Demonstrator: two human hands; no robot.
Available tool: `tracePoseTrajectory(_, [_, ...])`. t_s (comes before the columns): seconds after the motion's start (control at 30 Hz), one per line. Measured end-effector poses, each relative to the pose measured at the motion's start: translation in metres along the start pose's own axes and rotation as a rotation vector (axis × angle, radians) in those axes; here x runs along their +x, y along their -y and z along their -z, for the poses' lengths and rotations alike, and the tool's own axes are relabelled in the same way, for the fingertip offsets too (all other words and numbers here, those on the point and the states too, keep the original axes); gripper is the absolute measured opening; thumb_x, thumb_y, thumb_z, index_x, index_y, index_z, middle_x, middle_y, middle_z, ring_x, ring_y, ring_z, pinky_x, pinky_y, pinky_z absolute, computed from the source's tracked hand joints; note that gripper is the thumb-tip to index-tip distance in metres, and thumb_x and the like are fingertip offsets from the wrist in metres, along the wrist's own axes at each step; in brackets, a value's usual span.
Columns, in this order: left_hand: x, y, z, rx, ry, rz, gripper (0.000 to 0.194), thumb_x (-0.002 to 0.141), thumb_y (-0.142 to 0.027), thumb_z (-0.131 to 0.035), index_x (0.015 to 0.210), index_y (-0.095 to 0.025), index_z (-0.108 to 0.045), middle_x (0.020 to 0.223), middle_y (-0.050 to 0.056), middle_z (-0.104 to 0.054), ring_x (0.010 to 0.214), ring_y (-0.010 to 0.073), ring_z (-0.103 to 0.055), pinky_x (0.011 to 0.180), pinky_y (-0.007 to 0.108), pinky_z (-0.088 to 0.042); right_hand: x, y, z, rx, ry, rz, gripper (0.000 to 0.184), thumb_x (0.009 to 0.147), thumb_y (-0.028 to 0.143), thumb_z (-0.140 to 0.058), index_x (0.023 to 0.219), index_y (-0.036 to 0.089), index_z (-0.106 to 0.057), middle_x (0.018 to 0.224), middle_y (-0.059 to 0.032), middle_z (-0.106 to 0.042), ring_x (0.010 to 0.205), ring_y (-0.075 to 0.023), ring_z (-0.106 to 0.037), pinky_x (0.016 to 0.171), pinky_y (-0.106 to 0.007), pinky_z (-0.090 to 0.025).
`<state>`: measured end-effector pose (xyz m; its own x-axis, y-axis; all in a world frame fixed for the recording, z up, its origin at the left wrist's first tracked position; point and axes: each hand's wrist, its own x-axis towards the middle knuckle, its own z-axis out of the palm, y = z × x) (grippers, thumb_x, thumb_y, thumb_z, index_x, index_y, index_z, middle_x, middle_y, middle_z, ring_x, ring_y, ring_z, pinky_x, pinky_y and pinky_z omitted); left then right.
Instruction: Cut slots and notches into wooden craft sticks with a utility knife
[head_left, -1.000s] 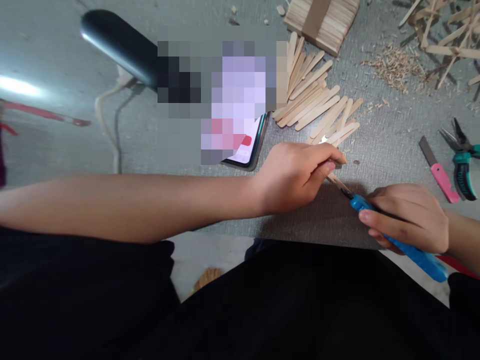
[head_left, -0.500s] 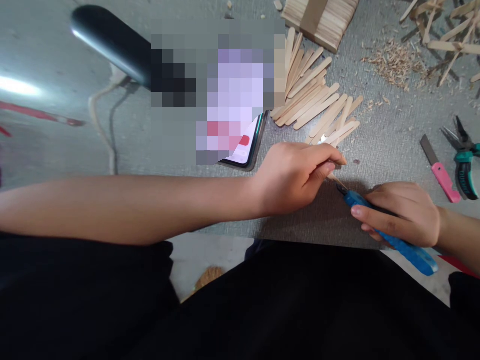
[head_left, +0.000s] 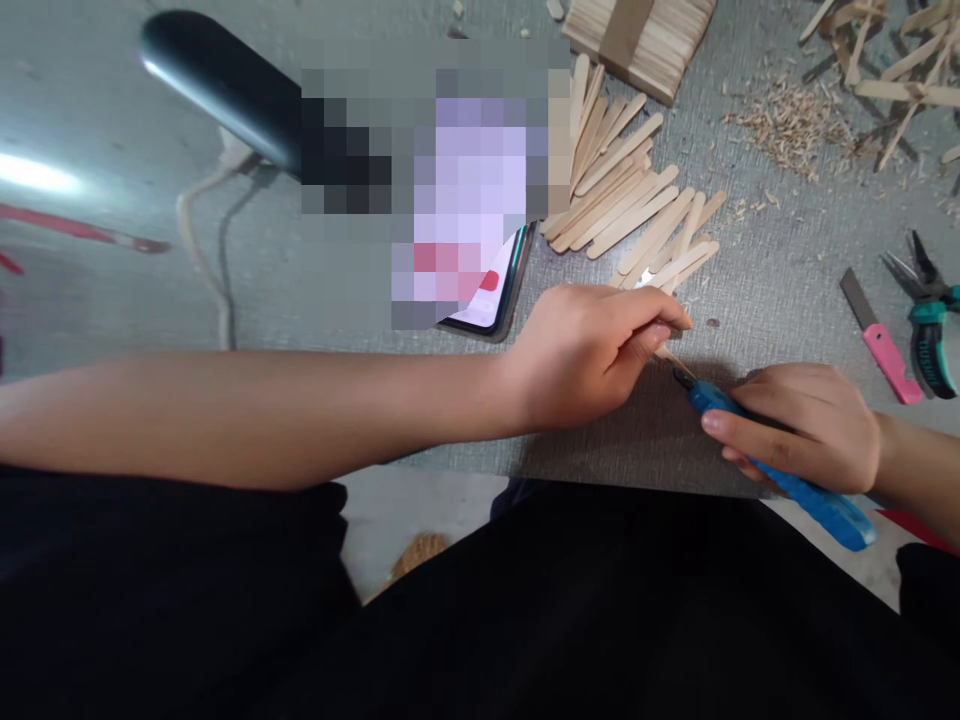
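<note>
My left hand is closed in a pinch on a thin wooden stick, pressing it down on the grey mat. My right hand is wrapped round a blue utility knife, and the knife's tip meets the stick just right of my left fingertips. A loose heap of flat wooden sticks lies right behind my left hand.
A phone lies left of the heap. A banded bundle of sticks sits at the top. Wood shavings, a pink-handled blade and teal pliers lie to the right. A dark lamp and cables are at left.
My right hand and the blue knife slid a little left and up along the stick, towards my left fingers. My left hand has stayed in place.
</note>
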<state>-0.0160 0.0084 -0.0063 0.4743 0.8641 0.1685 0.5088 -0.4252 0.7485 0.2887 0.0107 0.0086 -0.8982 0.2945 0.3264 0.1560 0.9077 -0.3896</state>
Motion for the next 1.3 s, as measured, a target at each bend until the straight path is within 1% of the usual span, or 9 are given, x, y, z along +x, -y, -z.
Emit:
tracePoseTrajectory(0.3, [0.001, 0.001, -0.001, -0.017, -0.036, -0.029, 0.024, 0.111, -0.018, -0.055, 0.12, -0.017, -0.078, 0.097, 0.002, -0.086, 0.082, 0.0145, -0.08, 0.08, 0.025, -0.056, 0.011, 0.001, 0.006, 0.014, 0.052, -0.022, 0.039, 0.111, 0.02, -0.061, 0.148, 0.02, -0.053, 0.098, -0.002, -0.077, 0.079, -0.0183, -0.072, 0.071, -0.032, -0.058])
tracePoseTrajectory(0.47, [0.002, 0.001, -0.003, -0.038, -0.036, -0.024, 0.023, 0.109, -0.019, -0.059, 0.12, -0.018, -0.079, 0.095, 0.002, -0.086, 0.08, 0.0145, -0.08, 0.079, 0.025, -0.056, 0.017, 0.003, 0.008, 0.105, -0.022, -0.078, 0.034, 0.11, 0.019, -0.058, 0.144, 0.017, -0.056, 0.097, -0.0057, -0.079, 0.079, -0.0199, -0.076, 0.072, -0.034, -0.064])
tracePoseTrajectory(0.6, [0.003, 0.001, -0.003, -0.06, -0.052, -0.03, 0.022, 0.108, -0.016, -0.06, 0.118, -0.018, -0.079, 0.095, 0.001, -0.086, 0.078, 0.0134, -0.08, 0.076, 0.024, -0.056, 0.019, 0.002, 0.007, 0.172, -0.052, -0.105, 0.037, 0.109, 0.017, -0.058, 0.146, 0.016, -0.055, 0.094, -0.0074, -0.08, 0.079, -0.0223, -0.079, 0.07, -0.036, -0.067])
tracePoseTrajectory(0.77, [0.002, -0.001, -0.004, -0.079, -0.133, -0.094, 0.019, 0.107, -0.013, -0.061, 0.114, -0.017, -0.079, 0.089, 0.0, -0.084, 0.074, 0.0123, -0.078, 0.071, 0.023, -0.056, 0.015, 0.001, 0.01, 0.067, -0.032, -0.034, 0.034, 0.108, 0.02, -0.061, 0.142, 0.022, -0.06, 0.089, -0.0026, -0.079, 0.071, -0.0201, -0.075, 0.063, -0.036, -0.063])
tracePoseTrajectory(0.9, [0.002, -0.003, -0.003, -0.067, -0.157, -0.071, 0.018, 0.106, -0.011, -0.063, 0.113, -0.014, -0.079, 0.087, 0.002, -0.083, 0.067, 0.0125, -0.074, 0.065, 0.025, -0.056, 0.01, 0.003, 0.013, 0.088, -0.153, 0.081, 0.024, 0.107, 0.019, -0.063, 0.131, 0.017, -0.068, 0.088, -0.0059, -0.077, 0.072, -0.0189, -0.071, 0.065, -0.036, -0.062])
tracePoseTrajectory(0.97, [0.002, -0.004, -0.003, -0.08, -0.16, -0.063, 0.019, 0.105, -0.011, -0.062, 0.112, -0.014, -0.079, 0.088, 0.003, -0.083, 0.066, 0.0133, -0.074, 0.065, 0.027, -0.057, 0.009, 0.005, 0.011, 0.063, -0.139, 0.089, 0.023, 0.107, 0.021, -0.064, 0.129, 0.017, -0.069, 0.087, -0.0062, -0.077, 0.073, -0.0191, -0.071, 0.066, -0.036, -0.063])
tracePoseTrajectory(1.13, [0.001, -0.003, -0.003, -0.083, -0.14, -0.051, 0.02, 0.107, -0.012, -0.06, 0.113, -0.017, -0.079, 0.091, 0.002, -0.084, 0.071, 0.013, -0.076, 0.069, 0.026, -0.06, 0.011, 0.004, 0.008, 0.031, -0.104, -0.002, 0.026, 0.109, 0.022, -0.064, 0.134, 0.024, -0.067, 0.091, -0.0024, -0.08, 0.072, -0.0179, -0.074, 0.065, -0.034, -0.062])
tracePoseTrajectory(1.23, [0.001, -0.002, -0.004, -0.08, -0.158, -0.093, 0.019, 0.106, -0.01, -0.061, 0.113, -0.014, -0.078, 0.092, 0.002, -0.084, 0.074, 0.0127, -0.078, 0.069, 0.025, -0.058, 0.014, 0.003, 0.012, 0.019, -0.025, -0.004, 0.027, 0.108, 0.022, -0.064, 0.135, 0.024, -0.065, 0.091, -0.0025, -0.081, 0.073, -0.0182, -0.075, 0.065, -0.034, -0.063])
tracePoseTrajectory(1.3, [0.002, -0.002, -0.004, -0.086, -0.161, -0.114, 0.018, 0.106, -0.009, -0.062, 0.113, -0.012, -0.078, 0.092, 0.003, -0.084, 0.075, 0.014, -0.078, 0.069, 0.026, -0.058, 0.016, 0.003, 0.014, 0.002, -0.038, -0.006, 0.025, 0.11, 0.023, -0.062, 0.134, 0.023, -0.065, 0.087, -0.002, -0.08, 0.071, -0.0178, -0.073, 0.063, -0.034, -0.062])
